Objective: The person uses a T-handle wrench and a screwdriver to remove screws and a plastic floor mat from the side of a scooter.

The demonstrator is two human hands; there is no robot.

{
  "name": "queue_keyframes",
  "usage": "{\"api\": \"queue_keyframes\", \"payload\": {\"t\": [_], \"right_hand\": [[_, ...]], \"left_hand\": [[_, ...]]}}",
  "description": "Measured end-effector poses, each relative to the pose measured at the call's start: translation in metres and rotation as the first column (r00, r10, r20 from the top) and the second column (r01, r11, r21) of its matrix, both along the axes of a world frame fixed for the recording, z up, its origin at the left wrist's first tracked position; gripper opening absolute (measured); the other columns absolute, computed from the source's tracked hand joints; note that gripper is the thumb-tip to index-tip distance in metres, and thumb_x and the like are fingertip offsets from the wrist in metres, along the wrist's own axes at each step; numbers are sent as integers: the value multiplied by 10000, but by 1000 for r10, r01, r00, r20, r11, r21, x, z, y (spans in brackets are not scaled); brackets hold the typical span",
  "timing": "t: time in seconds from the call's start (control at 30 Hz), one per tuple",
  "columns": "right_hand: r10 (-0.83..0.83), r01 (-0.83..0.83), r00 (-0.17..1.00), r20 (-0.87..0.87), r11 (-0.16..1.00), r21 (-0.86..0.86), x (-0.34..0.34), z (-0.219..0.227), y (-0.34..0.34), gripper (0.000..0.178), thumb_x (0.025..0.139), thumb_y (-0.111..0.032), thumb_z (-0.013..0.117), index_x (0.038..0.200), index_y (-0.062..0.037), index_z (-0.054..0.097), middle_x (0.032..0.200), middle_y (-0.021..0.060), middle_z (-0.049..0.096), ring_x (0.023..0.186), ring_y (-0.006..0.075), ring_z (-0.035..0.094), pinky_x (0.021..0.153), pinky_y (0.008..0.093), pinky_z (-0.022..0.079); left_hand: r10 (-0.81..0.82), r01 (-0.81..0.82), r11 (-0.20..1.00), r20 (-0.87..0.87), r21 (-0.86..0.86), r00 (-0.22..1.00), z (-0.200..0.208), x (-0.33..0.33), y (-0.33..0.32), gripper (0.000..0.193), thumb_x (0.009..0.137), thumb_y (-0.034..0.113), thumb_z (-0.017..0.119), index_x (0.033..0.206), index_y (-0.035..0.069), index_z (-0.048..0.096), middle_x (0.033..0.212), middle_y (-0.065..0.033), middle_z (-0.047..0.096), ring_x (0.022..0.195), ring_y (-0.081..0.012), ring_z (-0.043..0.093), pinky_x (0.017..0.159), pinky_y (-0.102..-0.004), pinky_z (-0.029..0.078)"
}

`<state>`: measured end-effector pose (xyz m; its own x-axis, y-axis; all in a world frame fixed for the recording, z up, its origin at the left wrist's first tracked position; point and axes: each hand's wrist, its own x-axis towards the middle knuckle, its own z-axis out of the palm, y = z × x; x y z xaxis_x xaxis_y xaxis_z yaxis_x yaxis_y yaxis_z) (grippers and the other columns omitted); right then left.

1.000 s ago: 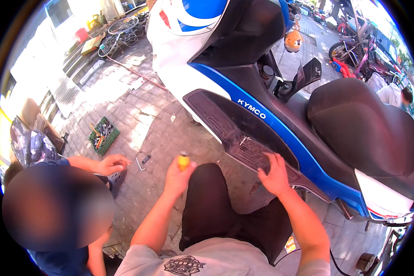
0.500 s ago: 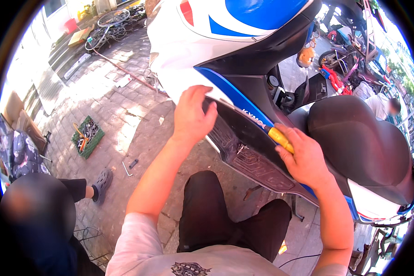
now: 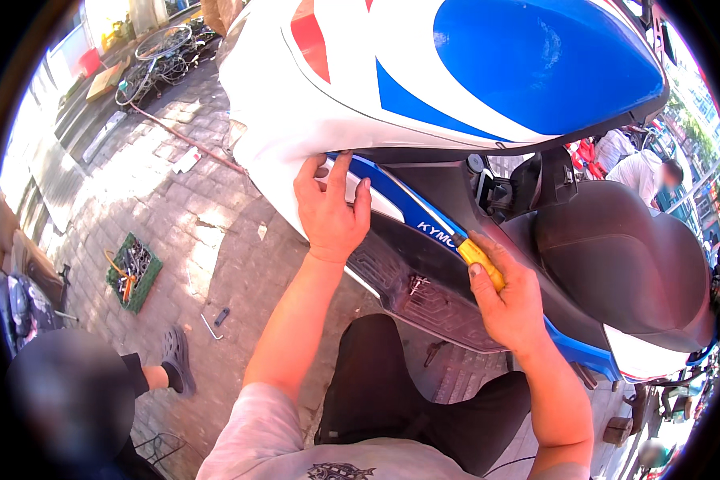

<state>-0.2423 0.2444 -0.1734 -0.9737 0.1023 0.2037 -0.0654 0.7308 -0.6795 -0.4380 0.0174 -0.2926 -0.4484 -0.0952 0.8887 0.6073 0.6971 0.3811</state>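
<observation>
The right hand (image 3: 508,302) grips the screwdriver (image 3: 482,266) by its handle, likely so its rod can lie along the blue strip (image 3: 382,194) of the scooter (image 3: 448,188), while the left hand (image 3: 334,216), half open, rests fingertips by the white panel's (image 3: 320,132) edge, maybe for steadiness.

White lettering (image 3: 434,232), partly hidden, stands on the blue side strip (image 3: 398,202) of the scooter (image 3: 488,214).

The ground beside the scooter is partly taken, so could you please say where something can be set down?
Bare ground lies between the green basket and scooter, beyond the L-shaped key, barring a pale scrap. It is crowded in the tool-filled basket and along the blue panel, by the left hand and right hand.
</observation>
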Motion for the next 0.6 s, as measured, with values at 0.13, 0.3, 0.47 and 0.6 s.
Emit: {"api": "queue_keyframes", "payload": {"t": [0.13,0.3,0.47,0.6], "right_hand": [[-49,67,995,84,972,-226,12,-19,-26,445,1094,-145,680,1506,24,665,1278,282,788,1217,390,786,1072,412,580],[-16,57,986,168,969,-241,2,27,-27,427,1093,-136,674,1480,43,657,1207,276,789,1115,371,801,1008,415,591],[105,-116,987,121,989,91,-24,85,-12,418,1072,-159,646,1427,57,687,1073,284,801,1010,447,797,925,449,604],[121,-99,951,285,991,-93,-38,96,4,429,1075,-186,614,1427,47,694,1040,293,789,983,462,786,906,471,603]], "left_hand": [[-7,7,1000,-4,27,1000,1,0,5,588,887,189,904,1434,81,717,1483,-221,545,1220,-361,585,983,-449,516],[-16,18,997,-19,72,1000,3,-1,3,490,883,180,910,1346,108,766,1414,-177,581,1024,-295,610,878,-412,536],[-11,10,1000,28,2,1000,10,-6,5,373,904,198,920,1247,115,798,1119,-117,621,982,-297,620,851,-411,532],[22,-23,999,-20,-46,1000,19,-13,7,311,867,193,933,1142,118,807,968,-88,596,871,-288,610,762,-407,521]]}}
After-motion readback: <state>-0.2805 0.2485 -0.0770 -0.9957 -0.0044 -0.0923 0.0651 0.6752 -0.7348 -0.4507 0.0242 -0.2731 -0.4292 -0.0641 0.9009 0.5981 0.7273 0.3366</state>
